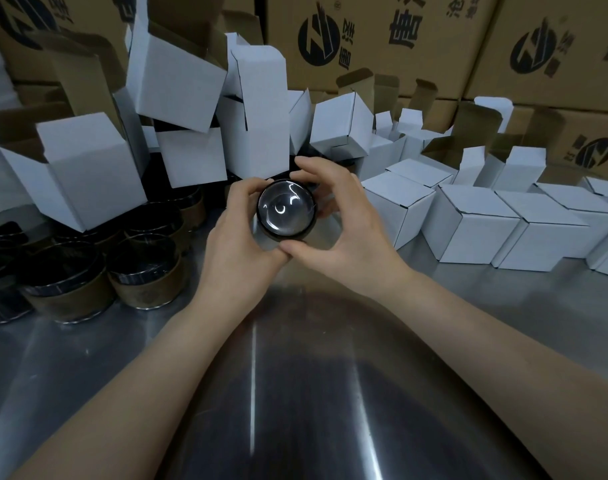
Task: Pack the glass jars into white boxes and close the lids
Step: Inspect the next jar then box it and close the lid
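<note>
You've got one glass jar held up over the steel table, base facing you. Left hand and right hand both curl around it, thumbs meeting underneath. Open white boxes behind-left, closed boxes right, more jars left.

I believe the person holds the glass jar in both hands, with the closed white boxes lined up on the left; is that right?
Not quite: the head view shows the closed white boxes lined up on the right. The left hand and right hand do hold the glass jar.
</note>
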`<state>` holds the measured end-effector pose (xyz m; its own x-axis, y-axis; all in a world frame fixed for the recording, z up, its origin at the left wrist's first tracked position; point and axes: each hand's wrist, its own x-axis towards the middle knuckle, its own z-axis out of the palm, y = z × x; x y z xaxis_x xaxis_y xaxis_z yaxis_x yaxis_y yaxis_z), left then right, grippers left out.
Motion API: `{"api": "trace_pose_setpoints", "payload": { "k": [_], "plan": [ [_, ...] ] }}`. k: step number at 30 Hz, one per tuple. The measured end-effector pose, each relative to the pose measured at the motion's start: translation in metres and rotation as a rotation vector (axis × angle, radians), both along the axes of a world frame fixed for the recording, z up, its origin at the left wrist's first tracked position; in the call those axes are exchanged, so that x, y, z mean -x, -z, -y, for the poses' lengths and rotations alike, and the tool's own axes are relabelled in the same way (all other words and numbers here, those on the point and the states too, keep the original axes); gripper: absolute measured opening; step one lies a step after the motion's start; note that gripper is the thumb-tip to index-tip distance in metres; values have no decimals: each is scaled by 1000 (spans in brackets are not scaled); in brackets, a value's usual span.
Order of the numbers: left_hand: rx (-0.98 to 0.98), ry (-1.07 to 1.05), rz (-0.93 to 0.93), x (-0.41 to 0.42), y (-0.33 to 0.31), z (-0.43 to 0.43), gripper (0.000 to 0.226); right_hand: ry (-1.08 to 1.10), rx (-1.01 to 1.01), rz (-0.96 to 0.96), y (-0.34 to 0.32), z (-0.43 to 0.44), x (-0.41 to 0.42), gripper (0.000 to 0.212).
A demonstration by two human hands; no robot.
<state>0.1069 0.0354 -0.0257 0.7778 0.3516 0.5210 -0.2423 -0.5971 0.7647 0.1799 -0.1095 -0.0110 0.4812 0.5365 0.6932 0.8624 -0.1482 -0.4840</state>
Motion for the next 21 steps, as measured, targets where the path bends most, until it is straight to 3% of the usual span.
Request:
{"api": "trace_pose_setpoints", "payload": {
  "k": [9,21],
  "plan": [
    [33,13,-14,-3,3,1,63,-30,-70,-130,3,-2,-4,80],
    [30,-31,31,1,-3,6,66,-155,-221,-659,5,-6,-11,63]
  ]
}}
